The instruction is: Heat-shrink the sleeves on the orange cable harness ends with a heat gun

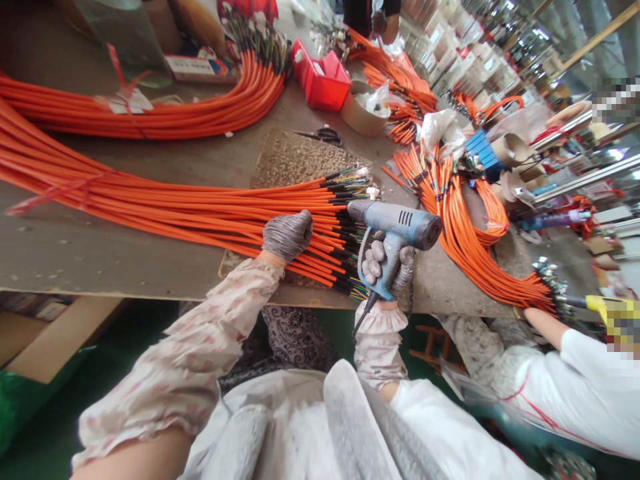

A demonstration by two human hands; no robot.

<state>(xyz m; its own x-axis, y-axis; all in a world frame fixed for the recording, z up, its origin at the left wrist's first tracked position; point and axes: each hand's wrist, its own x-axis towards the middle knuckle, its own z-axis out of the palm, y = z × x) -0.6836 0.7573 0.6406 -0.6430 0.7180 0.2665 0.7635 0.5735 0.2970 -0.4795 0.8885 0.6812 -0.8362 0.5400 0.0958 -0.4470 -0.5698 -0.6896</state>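
Observation:
A blue-grey heat gun [400,223] is gripped by my gloved right hand [387,263], its fingers round the handle. The gun's nozzle points left, over the black-sleeved ends [345,230] of the orange cables [200,210]. Coloured thin wires and small white connectors stick out past those black sleeves. My left hand [287,237], in a grey glove, is closed in a fist on the fanned-out cables, left of their ends. What its fingers hold is hidden. Red tape [85,187] ties the bundle farther left. A worn, crumbly board [300,160] lies under the cable ends.
Behind lie a second orange cable bundle [200,117], scissors [327,135], a red bin [320,77] and a cardboard ring [365,110]. More orange cables [465,247] curve along the right. At far right, a co-worker's arm [547,327] reaches to cable ends near a yellow tool [603,307].

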